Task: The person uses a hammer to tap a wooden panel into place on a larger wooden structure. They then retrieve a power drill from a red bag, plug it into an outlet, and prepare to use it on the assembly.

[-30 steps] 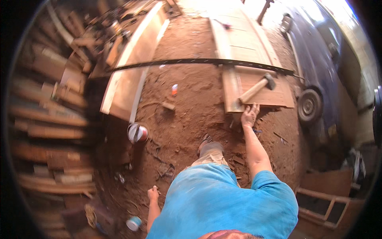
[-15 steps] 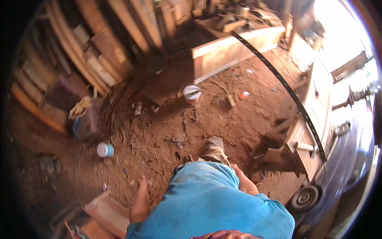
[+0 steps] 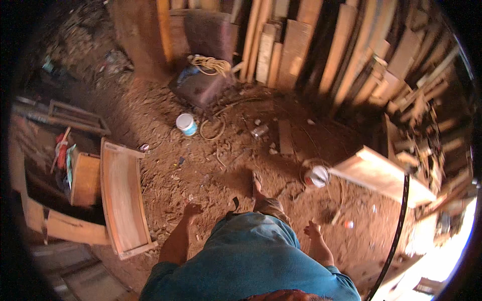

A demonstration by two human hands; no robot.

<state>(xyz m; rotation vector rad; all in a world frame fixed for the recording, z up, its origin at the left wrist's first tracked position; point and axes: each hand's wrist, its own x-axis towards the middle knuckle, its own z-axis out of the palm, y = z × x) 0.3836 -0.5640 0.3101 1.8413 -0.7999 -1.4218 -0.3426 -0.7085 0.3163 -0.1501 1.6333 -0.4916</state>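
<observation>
Both of my arms hang away from my sides above the dirt floor (image 3: 221,173). My left hand (image 3: 192,209) is empty, fingers apart though a little blurred. It is nearest to a framed wooden panel (image 3: 123,195) standing at the left, without touching it. My right hand (image 3: 312,229) is also empty, its fingers loosely bent and apart. Beyond that hand, a reddish can with a whitish top (image 3: 317,177) stands on the floor, a dark tool-like thing lying across it. Further off at the left stands a white and blue bucket (image 3: 186,125). One bare or sandalled foot (image 3: 256,185) is stepped forward.
A dark chair (image 3: 203,89) holds coiled rope (image 3: 211,65). Boards (image 3: 296,55) lean along the far side. A long pale wooden panel (image 3: 384,175) stands at the right, near a black slotted strip (image 3: 399,220). A wooden drawer-like piece (image 3: 85,179) is at the left.
My view has swung left: the chair, bucket and can now appear further right, and the framed panel shows fully. My right hand, earlier close to my side, is now held out from it.
</observation>
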